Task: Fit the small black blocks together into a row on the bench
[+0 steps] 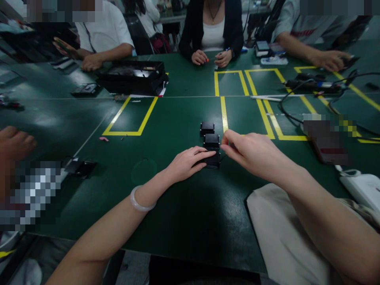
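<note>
Three small black blocks stand in a column on the green table: the far block (207, 127), the middle block (211, 141) and the near block (212, 160). My left hand (190, 161), with a pale bangle on its wrist, reaches in from the left and holds the near block, its fingers across the top and side. Just right of the blocks is my right hand (243, 148), thumb and forefinger pinched together; a thin dark piece seems to show below the fingertips, too small to make out.
Yellow tape (139, 133) marks rectangles on the green table (178, 221). A black tray (133, 75) stands at the far left. Cables and a dark phone (328, 142) lie right, near a white device (363, 190). Beige cloth (273, 221) is under my right arm. People sit opposite.
</note>
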The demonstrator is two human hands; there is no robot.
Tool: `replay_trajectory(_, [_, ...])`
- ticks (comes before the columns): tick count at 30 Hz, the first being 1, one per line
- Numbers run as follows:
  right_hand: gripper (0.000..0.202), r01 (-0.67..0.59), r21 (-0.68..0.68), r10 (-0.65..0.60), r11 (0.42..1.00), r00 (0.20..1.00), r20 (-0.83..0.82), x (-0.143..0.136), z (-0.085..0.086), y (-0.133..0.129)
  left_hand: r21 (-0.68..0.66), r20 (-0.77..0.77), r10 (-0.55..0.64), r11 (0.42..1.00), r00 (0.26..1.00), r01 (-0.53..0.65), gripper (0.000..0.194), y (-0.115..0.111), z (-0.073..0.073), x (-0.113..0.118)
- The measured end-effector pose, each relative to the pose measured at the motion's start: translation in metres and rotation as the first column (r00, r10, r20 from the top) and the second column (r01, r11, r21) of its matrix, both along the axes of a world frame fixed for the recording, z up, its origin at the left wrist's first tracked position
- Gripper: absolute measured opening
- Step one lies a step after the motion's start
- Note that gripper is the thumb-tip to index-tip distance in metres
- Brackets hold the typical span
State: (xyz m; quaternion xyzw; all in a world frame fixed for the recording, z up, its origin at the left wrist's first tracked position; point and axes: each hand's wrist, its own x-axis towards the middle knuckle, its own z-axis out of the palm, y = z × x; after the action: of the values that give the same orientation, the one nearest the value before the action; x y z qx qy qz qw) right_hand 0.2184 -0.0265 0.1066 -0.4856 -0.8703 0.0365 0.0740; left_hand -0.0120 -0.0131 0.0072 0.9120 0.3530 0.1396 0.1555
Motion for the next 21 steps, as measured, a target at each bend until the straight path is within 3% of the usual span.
replay_trajectory(4, [0.019,-0.031,-0.037,0.029,0.999,0.998,-0.060,-0.0002,0.0015,-0.0006,0.001,-0.001,0.005,1.000,1.000,-0.005,0.045,-0.0002,0.0000,0.0002])
replay_trajectory(10, [0.026,0.029,-0.020,-0.029,0.999,1.000,0.006,-0.0017,0.0024,0.0008,0.007,0.010,-0.004,1.000,1.000,0.004,0.046,0.0000,-0.0003,-0.0002])
replay_trajectory(21, [0.022,0.003,-0.041,-0.005,0.999,0.999,-0.034,-0.0018,0.0026,0.0010,0.015,0.007,-0.008,1.000,1.000,0.008,0.045,0.0001,-0.0008,0.0001])
